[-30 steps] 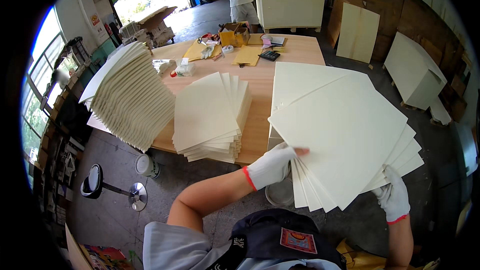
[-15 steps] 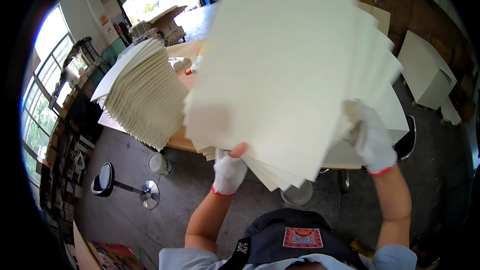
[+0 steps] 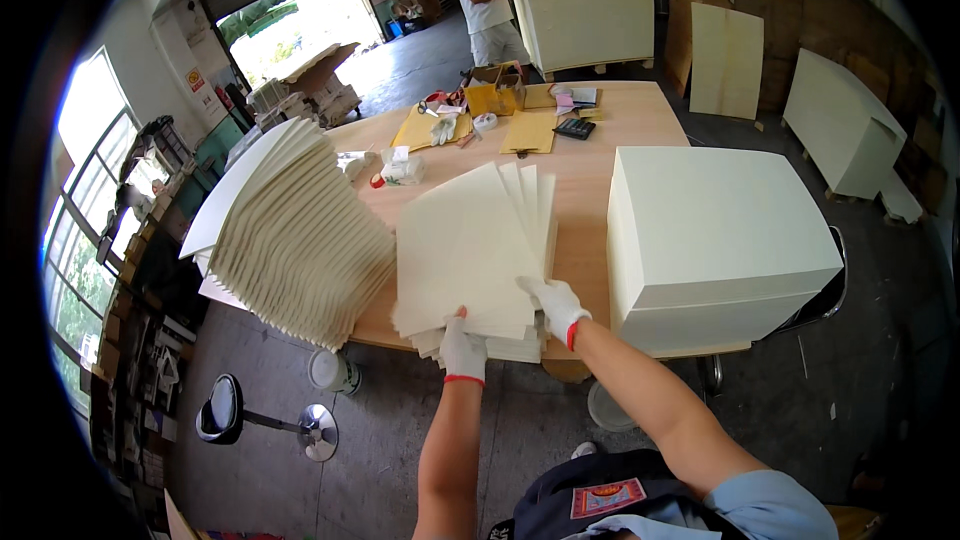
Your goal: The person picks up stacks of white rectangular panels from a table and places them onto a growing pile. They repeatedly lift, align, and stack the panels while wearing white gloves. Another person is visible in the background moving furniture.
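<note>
1. Head view: the fanned sheet stack (image 3: 470, 250) lies on the wooden table (image 3: 590, 155), at its near edge, directly ahead of both hands.
2. The left hand (image 3: 462, 348) pinches the stack's near edge, thumb on top and fingers underneath, as far as can be seen.
3. The right hand (image 3: 556, 305) rests on the near right corner, fingers curled over the sheet edges.
4. The stack's long axis runs away from the person, tilted slightly right; the sheets fan out at the far end.
5. Both hands are on the stack; the left sits at mid-edge, the right at the corner.
6. The tall squared block (image 3: 715, 240) stands just to the right; the leaning fanned pile (image 3: 295, 230) lies to the left.
7. Change from half a second earlier: a large bundle was then held raised before the camera; now no bundle is aloft and both hands are down on the fanned stack.
</note>
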Tool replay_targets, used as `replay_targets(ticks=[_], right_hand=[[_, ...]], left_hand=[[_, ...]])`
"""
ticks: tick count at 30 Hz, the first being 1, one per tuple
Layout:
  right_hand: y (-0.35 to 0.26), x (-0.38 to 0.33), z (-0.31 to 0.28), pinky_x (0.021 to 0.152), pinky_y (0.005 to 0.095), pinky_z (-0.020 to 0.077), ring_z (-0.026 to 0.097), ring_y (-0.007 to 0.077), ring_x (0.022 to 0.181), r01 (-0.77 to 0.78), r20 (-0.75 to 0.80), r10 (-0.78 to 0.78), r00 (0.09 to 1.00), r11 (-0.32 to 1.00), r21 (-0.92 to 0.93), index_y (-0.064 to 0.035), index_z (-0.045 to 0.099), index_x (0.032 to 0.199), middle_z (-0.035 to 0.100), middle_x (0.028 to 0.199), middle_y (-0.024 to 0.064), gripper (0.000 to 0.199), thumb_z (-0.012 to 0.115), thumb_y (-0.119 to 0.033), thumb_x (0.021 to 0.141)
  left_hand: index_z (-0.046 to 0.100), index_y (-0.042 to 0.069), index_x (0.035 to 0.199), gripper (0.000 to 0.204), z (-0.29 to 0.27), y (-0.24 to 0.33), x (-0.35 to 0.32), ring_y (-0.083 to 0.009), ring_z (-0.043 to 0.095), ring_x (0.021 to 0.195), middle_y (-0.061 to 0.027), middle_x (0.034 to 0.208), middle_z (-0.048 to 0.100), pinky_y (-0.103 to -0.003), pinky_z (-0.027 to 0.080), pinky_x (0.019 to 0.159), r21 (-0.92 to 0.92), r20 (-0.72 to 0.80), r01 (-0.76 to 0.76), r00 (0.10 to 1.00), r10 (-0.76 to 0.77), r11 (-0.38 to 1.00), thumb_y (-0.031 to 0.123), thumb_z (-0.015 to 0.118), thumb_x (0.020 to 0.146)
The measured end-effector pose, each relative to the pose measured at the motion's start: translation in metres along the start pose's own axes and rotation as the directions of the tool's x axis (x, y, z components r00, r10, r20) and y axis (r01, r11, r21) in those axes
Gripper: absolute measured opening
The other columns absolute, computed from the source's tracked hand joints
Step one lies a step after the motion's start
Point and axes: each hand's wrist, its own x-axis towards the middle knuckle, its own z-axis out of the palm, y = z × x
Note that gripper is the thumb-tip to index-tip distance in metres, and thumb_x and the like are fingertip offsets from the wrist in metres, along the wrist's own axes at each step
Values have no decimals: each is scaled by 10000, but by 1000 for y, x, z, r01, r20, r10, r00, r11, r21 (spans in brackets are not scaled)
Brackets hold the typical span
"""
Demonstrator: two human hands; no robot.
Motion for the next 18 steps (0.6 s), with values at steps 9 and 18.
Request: replay_targets(ticks=[9, 18], right_hand=[[2, 4, 3, 486, 319, 290, 455, 111, 625, -70, -59, 85, 995, 972, 224, -57, 723, 1123, 615, 929, 23, 493, 846, -449, 850], [27, -25, -12, 842, 363, 547, 650, 183, 1086, -70, 174, 8, 985, 934, 351, -78, 632, 1334, 677, 1221, 55, 466, 760, -349, 978]], left_hand=[[539, -16, 1341, 323, 2, -10, -13, -330, 574, 1303, -142, 1380, 582, -506, 507, 1122, -61, -1, -57, 998, 57, 996, 40, 575, 1026], [552, 59, 1340, 299, -9, -3, 1, -323, 589, 1310, -144, 1384, 607, -532, 491, 1149, -181, -42, 70, 996, -79, 981, 38, 563, 1042]])
